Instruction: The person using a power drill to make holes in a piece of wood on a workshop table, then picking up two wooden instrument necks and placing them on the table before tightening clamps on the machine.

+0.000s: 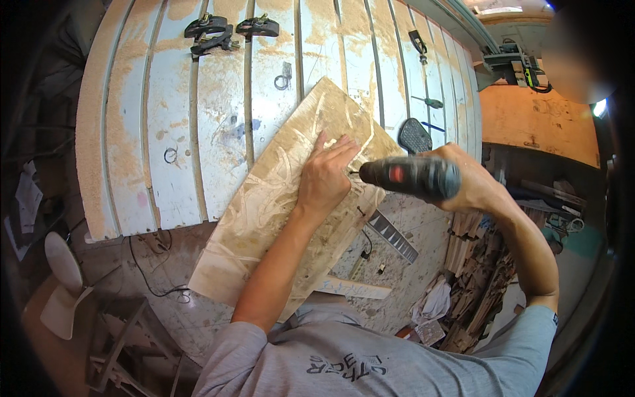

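A carved wooden board (264, 218) lies tilted across the worktable's near edge, its lower corner reaching toward my body. My left hand (329, 175) presses on the board with its fingers stretched out over the carved lines; the thumb is hidden. My right hand (466, 178) grips a cordless drill (410, 177), dark with a red patch, held sideways above the board's right edge. Its thin bit (354, 173) points left, close beside my left hand. Whether the tip touches the wood, I cannot tell.
The slotted white worktable (178, 126) is dusted with sawdust. On it lie black clamps (258, 26), a green-handled screwdriver (431, 102), a dark oval pad (415, 135) and a blue pen (433, 127). Wood scraps (486, 264) pile up at right; a metal frame (132, 337) stands lower left.
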The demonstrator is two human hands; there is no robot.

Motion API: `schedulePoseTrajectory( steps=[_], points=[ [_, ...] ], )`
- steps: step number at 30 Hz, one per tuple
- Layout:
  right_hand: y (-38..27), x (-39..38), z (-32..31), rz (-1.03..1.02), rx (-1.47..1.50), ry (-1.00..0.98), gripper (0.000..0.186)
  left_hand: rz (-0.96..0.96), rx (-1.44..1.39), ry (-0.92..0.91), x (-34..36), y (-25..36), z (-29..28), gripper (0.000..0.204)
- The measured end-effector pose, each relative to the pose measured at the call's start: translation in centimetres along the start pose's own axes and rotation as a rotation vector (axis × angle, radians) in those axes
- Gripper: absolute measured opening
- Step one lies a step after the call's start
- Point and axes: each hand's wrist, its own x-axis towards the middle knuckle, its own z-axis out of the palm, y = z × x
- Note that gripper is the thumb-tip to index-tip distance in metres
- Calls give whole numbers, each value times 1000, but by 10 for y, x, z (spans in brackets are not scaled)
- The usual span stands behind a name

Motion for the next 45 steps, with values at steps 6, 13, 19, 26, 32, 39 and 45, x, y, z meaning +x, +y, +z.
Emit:
schedulePoseTrajectory(
  steps=[6,13,19,26,32,39,45],
  points=[
    [-10,-28,45,500,520,165,39,21,28,22,-2,1,0,47],
    [-20,-15,22,-40,-111,164,43,67,41,-5,0,3,-1,45],
    [25,-37,41,-99,6,285,25,53,75,-18,3,13,7,41],
    [151,-110,132,-376,536,893,32,80,212,-3,-3,12,11,42],
    [333,-152,236,206,950,1213,47,118,332,-39,-5,17,16,40],
    [520,-136,463,833,856,1379,55,76,506,12,-8,13,27,38],
    [548,-81,728,1221,1376,1163,53,25,537,72,-7,18,36,39]
  ],
)
